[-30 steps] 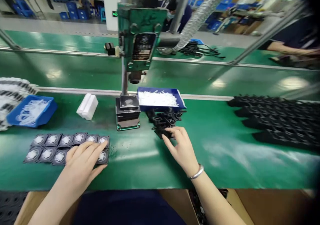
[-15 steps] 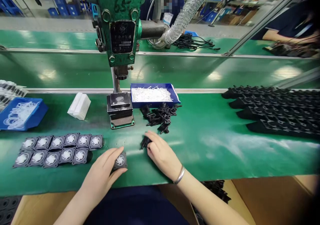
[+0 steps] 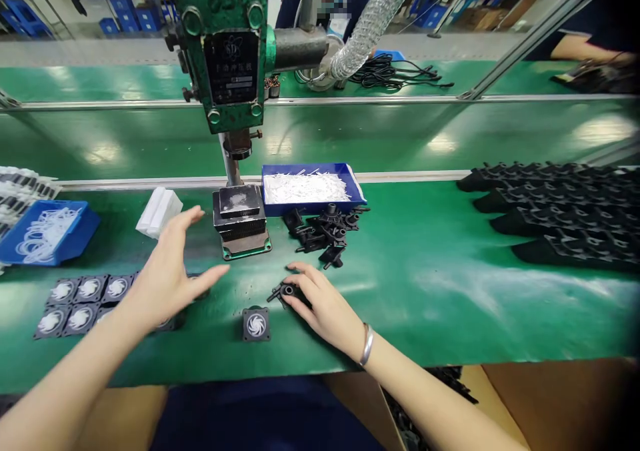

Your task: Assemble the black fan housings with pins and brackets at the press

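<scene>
My left hand (image 3: 173, 271) is open above the left side of the bench, thumb and fingers spread with nothing between them. It partly hides two rows of square black parts with white spiral impellers (image 3: 90, 287). One such square part (image 3: 256, 324) lies alone between my hands, touched by neither. My right hand (image 3: 315, 301) grips a small black plastic fitting (image 3: 286, 291) with a round hole and a short spout, low over the green surface. Beyond it is a loose pile of similar black fittings (image 3: 327, 227).
A green hand press (image 3: 233, 71) stands over a black block (image 3: 240, 214). Beside it is a blue tray of thin white pieces (image 3: 307, 187). A blue bin of white rings (image 3: 50, 231) and white blocks (image 3: 159, 212) are left; rows of black parts (image 3: 565, 217) are right. A co-worker (image 3: 345, 11) is behind.
My left hand has let go of the single square part and moved up and left, opening. My right hand still holds the black fitting, now turned so its hole shows.
</scene>
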Demonstrator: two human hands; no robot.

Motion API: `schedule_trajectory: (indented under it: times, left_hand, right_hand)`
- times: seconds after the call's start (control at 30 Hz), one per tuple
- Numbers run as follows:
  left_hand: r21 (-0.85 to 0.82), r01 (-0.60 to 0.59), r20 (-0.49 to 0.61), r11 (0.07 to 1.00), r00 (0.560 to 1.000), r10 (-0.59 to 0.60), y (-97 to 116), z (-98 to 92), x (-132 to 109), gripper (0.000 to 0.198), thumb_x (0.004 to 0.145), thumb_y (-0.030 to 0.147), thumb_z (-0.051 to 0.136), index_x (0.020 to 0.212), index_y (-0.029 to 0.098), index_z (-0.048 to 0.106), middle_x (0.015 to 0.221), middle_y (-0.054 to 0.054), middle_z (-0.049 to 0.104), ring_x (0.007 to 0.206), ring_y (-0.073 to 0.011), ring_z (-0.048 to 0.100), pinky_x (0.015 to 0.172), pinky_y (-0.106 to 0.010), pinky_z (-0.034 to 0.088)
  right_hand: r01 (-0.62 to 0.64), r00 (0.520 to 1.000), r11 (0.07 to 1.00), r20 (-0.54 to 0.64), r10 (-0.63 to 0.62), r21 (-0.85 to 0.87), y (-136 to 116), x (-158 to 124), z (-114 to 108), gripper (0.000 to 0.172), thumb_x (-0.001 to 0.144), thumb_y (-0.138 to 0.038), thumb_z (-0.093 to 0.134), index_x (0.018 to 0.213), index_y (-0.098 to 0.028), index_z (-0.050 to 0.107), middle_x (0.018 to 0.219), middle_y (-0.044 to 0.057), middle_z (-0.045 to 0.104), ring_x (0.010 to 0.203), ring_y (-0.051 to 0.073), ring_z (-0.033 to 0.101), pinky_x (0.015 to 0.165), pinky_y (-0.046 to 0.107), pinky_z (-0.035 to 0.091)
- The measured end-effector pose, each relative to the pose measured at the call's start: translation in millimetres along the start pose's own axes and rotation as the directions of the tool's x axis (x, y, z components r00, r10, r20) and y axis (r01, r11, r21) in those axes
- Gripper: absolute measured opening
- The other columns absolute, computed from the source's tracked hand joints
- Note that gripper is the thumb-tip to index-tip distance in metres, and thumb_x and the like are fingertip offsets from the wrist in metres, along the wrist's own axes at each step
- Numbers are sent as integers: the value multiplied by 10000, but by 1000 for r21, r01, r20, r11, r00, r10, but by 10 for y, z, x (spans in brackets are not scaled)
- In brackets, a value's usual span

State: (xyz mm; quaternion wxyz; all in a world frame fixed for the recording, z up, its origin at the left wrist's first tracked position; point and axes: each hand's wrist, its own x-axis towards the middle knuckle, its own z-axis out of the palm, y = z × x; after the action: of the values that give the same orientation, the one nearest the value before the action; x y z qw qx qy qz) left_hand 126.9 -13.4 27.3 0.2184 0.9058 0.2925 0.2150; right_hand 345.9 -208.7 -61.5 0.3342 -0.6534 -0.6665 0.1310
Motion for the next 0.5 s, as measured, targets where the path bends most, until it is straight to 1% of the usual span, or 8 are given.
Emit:
schedule_trajectory:
  times: [0.03,0.1,0.2,0.23,0.3,0.37,0.43,0.5]
  left_hand:
    - [3,20,40,1000,999,-20,-104,2,142,925,779,483,734,1500,203,225,1503,-171,379,1401,-348,397,1159,-541,349]
    - [-20,55,151,998,987,-52,-310,83,385,1097,701,523,777,1518,172,134,1532,-217,312,1406,-385,384,1141,-571,353]
    - [-55,47,274,997,961,-30,-529,287,603,1238,606,536,820,1522,161,75,1542,-241,271,1426,-424,335,1157,-610,291]
    - [-53,32,292,998,956,-15,-571,348,638,1233,586,532,827,1517,165,106,1547,-239,260,1438,-436,306,1171,-614,256]
    - [-27,12,307,1000,952,-3,-615,433,668,1147,567,527,830,1483,179,235,1558,-221,247,1450,-454,268,1191,-607,213]
    - [-2,12,316,1000,949,-11,-624,469,674,1034,590,522,815,1441,198,325,1543,-197,298,1434,-440,316,1197,-583,227]
    - [2,6,318,1000,948,-6,-617,474,679,998,622,504,801,1445,221,312,1482,-172,406,1388,-399,417,1189,-556,276]
    - [3,-34,297,999,954,32,-600,467,693,1017,618,463,809,1457,231,282,1419,-151,484,1367,-374,452,1184,-541,297]
  right_hand:
    - [6,1000,1000,11,-6,8,22,59,14,158,967,-248,545,1109,-179,538,1321,176,535,1262,262,511,1020,459,490]
    - [26,999,999,27,-27,21,58,184,47,143,963,-256,554,1074,-167,550,1392,190,506,1290,269,491,1039,464,472]
    - [56,997,998,50,-57,32,100,345,90,162,949,-266,581,1074,-165,556,1453,182,482,1197,257,546,1013,461,483]
    - [62,996,998,56,-63,32,111,384,101,170,944,-268,591,1077,-168,559,1460,173,483,1154,250,562,999,458,491]
    - [67,996,997,60,-69,28,132,433,124,178,938,-273,602,1081,-175,565,1471,153,484,1086,241,575,975,452,505]
    - [74,996,997,50,-75,22,153,453,151,198,939,-278,598,1104,-174,567,1463,149,495,1057,243,571,955,448,515]
    - [94,995,995,39,-95,33,175,459,179,303,948,-281,584,1218,-155,530,1366,153,580,1035,249,564,936,440,524]
    - [116,992,992,33,-118,50,194,461,202,454,954,-279,575,1357,-125,434,1223,139,663,1015,255,557,921,432,530]
